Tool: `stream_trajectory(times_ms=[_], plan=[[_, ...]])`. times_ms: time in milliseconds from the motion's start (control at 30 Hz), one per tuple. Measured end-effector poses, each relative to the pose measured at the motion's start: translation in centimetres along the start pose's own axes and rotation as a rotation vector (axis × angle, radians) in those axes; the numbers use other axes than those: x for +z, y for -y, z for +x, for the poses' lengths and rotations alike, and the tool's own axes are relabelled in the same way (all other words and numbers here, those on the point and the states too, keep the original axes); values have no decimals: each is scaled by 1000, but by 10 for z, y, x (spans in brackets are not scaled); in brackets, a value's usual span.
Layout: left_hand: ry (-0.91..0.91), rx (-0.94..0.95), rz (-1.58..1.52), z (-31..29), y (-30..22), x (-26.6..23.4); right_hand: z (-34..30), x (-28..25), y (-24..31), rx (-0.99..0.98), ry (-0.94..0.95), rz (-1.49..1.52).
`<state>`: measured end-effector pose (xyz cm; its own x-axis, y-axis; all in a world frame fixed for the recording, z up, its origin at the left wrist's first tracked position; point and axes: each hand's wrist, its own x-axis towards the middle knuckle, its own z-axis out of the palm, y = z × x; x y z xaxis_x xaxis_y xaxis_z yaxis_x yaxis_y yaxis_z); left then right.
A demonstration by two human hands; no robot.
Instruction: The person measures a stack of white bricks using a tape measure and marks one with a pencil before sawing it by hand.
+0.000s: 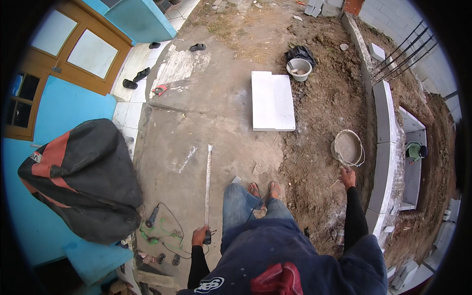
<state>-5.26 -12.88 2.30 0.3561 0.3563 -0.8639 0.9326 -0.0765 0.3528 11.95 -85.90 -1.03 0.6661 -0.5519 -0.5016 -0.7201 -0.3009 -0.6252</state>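
Person standing in a dirt-and-concrete yard, legs bent in faded jeans [241, 201], hands well apart. Left hand [198, 236] low, closed around a tape measure [207, 238]; its pale blade [208, 182] runs out straight ahead over the concrete [182, 132], left of the knees. Right hand [348, 177] reaches out over the soil [314, 147], fingers curled, at the near side of a mortar bucket [346, 146] with a wire handle. Contact with the bucket: cannot tell. Thin stick [334, 184] by that hand; cannot tell if gripped.

Ahead of the feet, two white blocks [263, 101] lie side by side, touching, one set a little nearer the house. Past them, a pale tub [301, 73] beside a black plastic bag [302, 53]. Left: red-handled handsaw [160, 90] flat on the ground, dark sandals [130, 84] on the tiled step, corded power tool [153, 216] near tangled green line [151, 235], bulky thing under a black-and-red cover [98, 177] against the blue wall [73, 105]. Right: low block wall [385, 118], rebar [404, 56] sticking up beside it, a co-worker in green [414, 150] beyond, down by a block-lined pit.
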Motion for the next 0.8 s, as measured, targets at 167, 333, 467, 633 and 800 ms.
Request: stream_trajectory(times_ms=[167, 333, 467, 633, 800], plan=[[-21, -26, -21, 68, -15, -6, 103, 64, 177, -176, 40, -45], [66, 428, 1015, 142, -18, -21, 119, 171, 249, -242, 238, -209], [188, 175, 698, 190, -110, -69, 79, 205, 241, 103, 441, -269], [87, -137, 52, 271, -324, -133, 56, 249, 303, 365, 464, -103], [-27, 6, 220, 345, -557, -146, 112, 271, 331, 434, 176, -26]])
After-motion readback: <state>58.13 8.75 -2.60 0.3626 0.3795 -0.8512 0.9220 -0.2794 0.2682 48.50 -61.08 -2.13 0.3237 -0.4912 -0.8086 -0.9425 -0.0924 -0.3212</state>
